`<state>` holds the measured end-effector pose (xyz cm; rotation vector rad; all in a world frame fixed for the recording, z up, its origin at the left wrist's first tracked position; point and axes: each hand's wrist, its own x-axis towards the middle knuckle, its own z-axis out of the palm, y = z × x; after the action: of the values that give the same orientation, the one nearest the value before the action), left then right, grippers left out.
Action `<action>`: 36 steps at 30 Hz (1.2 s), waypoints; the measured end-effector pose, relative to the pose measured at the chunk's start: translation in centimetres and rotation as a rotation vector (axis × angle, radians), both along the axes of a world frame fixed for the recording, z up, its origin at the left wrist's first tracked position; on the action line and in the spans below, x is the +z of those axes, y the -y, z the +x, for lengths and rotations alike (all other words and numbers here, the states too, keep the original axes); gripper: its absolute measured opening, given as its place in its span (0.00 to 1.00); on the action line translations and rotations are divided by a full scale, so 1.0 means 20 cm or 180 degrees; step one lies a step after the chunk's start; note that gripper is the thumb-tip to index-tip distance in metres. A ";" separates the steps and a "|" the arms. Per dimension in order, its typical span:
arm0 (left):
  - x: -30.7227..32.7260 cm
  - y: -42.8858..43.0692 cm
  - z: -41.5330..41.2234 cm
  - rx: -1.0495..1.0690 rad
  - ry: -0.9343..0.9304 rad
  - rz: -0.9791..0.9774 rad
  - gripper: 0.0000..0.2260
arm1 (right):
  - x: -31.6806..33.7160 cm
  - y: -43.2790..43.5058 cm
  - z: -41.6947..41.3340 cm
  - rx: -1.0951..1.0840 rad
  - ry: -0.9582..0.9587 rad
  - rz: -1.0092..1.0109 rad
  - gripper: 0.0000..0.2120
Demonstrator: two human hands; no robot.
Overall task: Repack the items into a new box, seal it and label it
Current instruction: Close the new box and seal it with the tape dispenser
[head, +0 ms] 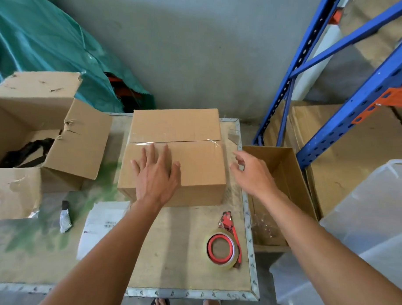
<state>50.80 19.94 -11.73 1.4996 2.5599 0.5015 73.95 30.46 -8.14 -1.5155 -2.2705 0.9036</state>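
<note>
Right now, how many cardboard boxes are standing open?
2. A torn box sits at the left end of the table, something dark inside; a narrow box stands off the table's right edge, beside the right hand. Others may lie out of view.

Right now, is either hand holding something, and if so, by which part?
Nothing is held. The left hand rests flat on top of the taped box, fingers spread; the right hand hovers beside the box, fingers loosely curled, empty.
</note>
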 end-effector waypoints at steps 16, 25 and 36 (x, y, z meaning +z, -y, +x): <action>0.01 -0.02 0.33 0.2766 0.3011 0.1511 0.44 | 0.04 -0.83 -0.56 0.0801 0.0568 -0.0491 0.39; 0.20 -0.13 -0.20 0.2024 0.2582 0.1156 0.32 | 0.07 -0.63 -0.22 0.0541 0.0335 -0.1235 0.19; 0.19 0.02 -0.46 0.1022 0.3284 -0.0032 0.32 | -0.11 -0.11 -0.16 -0.0175 -0.0916 -0.1683 0.35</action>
<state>41.65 19.50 -7.89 0.5308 1.9088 0.9713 70.77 32.61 -10.43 -1.4998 -1.8610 1.6795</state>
